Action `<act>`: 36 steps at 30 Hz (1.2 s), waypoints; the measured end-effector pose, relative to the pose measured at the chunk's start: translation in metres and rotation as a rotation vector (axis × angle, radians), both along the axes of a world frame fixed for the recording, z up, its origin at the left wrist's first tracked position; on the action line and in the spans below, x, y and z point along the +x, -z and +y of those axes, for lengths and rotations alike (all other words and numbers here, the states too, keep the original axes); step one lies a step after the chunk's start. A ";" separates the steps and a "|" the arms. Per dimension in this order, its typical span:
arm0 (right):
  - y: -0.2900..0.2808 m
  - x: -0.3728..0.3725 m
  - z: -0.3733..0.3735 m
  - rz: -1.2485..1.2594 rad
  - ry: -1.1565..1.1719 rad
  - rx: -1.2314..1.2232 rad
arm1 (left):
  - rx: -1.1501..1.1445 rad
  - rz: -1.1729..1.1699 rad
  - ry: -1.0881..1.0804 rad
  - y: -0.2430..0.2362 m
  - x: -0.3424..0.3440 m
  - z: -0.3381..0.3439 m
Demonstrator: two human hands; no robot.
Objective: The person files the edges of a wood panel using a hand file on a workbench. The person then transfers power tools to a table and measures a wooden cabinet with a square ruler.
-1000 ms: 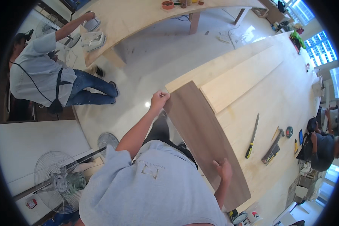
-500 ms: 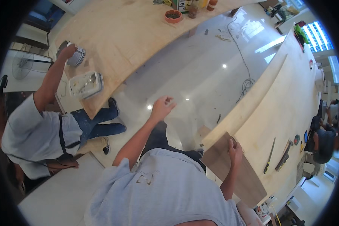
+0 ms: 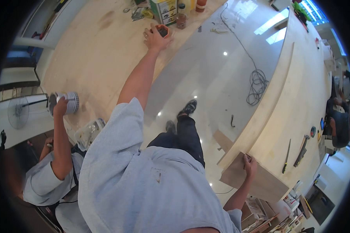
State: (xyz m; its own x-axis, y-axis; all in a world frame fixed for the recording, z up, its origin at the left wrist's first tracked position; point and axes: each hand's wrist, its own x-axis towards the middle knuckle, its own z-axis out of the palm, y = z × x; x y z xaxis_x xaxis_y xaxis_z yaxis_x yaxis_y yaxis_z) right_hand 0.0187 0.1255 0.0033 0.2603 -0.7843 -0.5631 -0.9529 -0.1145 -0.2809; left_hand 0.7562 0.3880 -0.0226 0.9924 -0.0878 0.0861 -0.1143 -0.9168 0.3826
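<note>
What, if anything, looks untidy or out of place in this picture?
The dark cable lies in loose, tangled loops on the floor, where a foot could catch it. A flat brown piece also lies there, perhaps a dropped offcut.

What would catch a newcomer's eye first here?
Probably the wearer's left hand, stretched up to a small orange bowl near the far edge of the pale table. Next, at lower right, the right hand at the upper edge of a brown board. Between the work surfaces, a loosely coiled cable stands out on the shiny floor.
</note>
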 end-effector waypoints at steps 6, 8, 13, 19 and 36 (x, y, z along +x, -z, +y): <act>-0.006 0.009 -0.006 0.043 -0.037 0.047 | 0.047 0.036 0.039 0.033 0.050 0.027; -0.006 0.008 -0.010 0.036 0.017 0.105 | -0.011 0.083 -0.061 0.026 0.060 0.062; -0.002 0.006 -0.029 0.091 0.044 0.223 | 0.283 -0.180 0.013 0.029 0.043 0.068; 0.001 0.036 -0.047 0.452 -0.139 0.344 | 0.299 -0.133 0.433 0.116 0.056 0.030; -0.029 0.257 -0.014 -1.138 1.081 -0.171 | -0.350 0.665 1.898 -0.146 -0.207 -0.254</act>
State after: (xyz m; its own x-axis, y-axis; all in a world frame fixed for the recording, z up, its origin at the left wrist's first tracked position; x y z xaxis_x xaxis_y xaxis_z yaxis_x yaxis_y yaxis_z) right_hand 0.2761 0.1113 0.0318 -0.2339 -0.9033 -0.3597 0.0908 0.3481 -0.9331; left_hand 0.5492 0.1343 0.1232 -0.4284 -0.9014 0.0631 -0.4385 0.2685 0.8577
